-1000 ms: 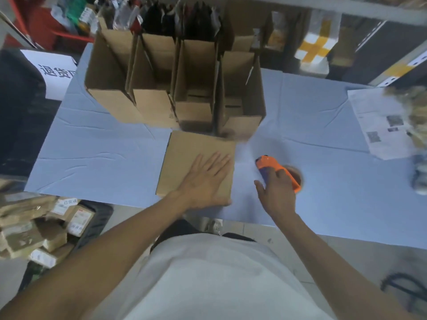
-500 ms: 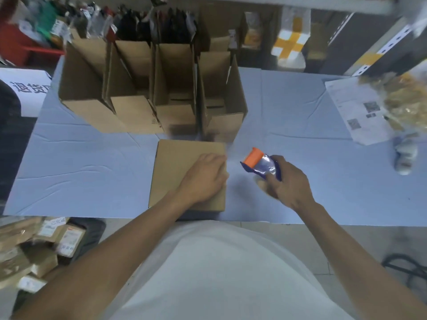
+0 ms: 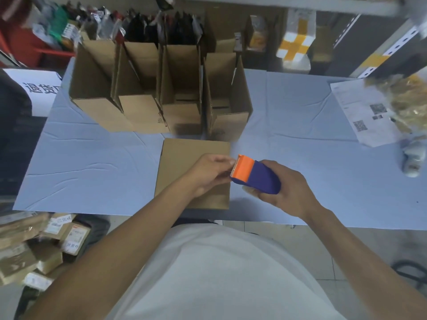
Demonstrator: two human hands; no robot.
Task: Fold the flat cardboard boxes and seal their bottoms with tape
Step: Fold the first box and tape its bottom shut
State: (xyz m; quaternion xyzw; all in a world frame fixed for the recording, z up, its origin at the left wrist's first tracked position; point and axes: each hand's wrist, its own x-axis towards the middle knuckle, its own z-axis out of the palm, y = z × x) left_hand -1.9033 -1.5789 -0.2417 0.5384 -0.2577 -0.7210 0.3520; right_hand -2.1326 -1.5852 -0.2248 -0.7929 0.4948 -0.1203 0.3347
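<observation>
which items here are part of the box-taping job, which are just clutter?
Job: box under the hands; tape dispenser in right hand; left hand at its orange end; folded boxes behind.

Clutter: printed sheet, white sign, parcels.

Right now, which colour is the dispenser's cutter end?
Orange, on the tape dispenser; head view.

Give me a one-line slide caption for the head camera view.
Right hand holds a tape dispenser while the left hand pinches at its orange end, above a cardboard box on the table.
</observation>
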